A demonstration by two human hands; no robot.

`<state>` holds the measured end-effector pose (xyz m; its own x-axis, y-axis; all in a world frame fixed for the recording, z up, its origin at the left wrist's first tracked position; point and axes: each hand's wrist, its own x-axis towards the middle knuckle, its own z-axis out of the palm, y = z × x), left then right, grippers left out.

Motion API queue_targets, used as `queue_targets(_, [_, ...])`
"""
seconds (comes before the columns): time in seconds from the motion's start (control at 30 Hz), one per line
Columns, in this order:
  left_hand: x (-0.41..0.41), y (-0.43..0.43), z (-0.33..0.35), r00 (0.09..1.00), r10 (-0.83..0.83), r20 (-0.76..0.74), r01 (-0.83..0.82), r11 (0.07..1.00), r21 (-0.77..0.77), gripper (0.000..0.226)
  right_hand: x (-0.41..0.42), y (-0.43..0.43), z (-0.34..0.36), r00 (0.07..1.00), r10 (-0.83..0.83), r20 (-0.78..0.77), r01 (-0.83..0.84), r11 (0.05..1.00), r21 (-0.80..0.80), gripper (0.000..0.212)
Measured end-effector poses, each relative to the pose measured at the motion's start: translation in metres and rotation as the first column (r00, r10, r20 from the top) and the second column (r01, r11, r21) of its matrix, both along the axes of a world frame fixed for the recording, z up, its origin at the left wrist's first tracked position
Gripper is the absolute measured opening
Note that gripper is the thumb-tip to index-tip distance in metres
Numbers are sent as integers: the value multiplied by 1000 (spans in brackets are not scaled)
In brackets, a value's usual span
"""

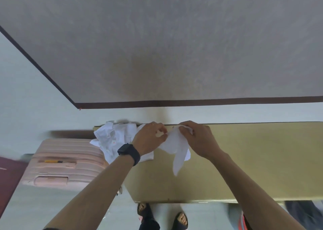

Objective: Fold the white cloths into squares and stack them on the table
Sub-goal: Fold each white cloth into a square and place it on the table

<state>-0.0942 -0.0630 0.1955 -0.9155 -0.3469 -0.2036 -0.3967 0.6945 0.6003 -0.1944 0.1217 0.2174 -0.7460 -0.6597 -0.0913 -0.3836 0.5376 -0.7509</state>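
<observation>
One white cloth [178, 147] hangs between both hands above the tan table [253, 159]. My left hand [150, 138], with a dark watch on its wrist, pinches the cloth's upper left edge. My right hand [197, 137] pinches its upper right edge, and a loose corner droops toward the table. A crumpled heap of white cloths [113, 138] lies on the table's far left corner, just left of my left hand, partly hidden by that wrist.
A pink ribbed suitcase [66, 161] stands on the floor left of the table, with a yellow tool on it. My feet in dark sandals [162, 215] show below the table's near edge. The wall rises right behind the table's far edge.
</observation>
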Motion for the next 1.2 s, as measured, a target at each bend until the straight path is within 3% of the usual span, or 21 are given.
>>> queue_targets(0.13, [-1,14,-5,997,45,-59,-41,997,69,10,-7,24,5,1000,-16,16,17,999,-34,20])
queue_targets(0.33, [2,20,-6,983,-185,12,183,955,-235,25,-16,51,6,988,-154,25,156,983,-101,16])
queue_targets(0.5, [9,5,-13,985,-167,30,169,943,-287,30,-23,72,-10,972,-233,-20,232,972,-24,14])
queue_targets(0.73, [24,4,-16,1000,-7,-9,6,995,-104,22,-18,104,-49,961,-237,-141,241,970,9,17])
queue_targets(0.83, [38,6,-26,998,41,45,-42,999,26,17,-8,117,-57,975,-202,-91,208,976,64,16])
queue_targets(1.2, [62,10,-40,967,-34,252,-22,976,217,19,-2,151,-69,985,-119,124,91,973,213,13])
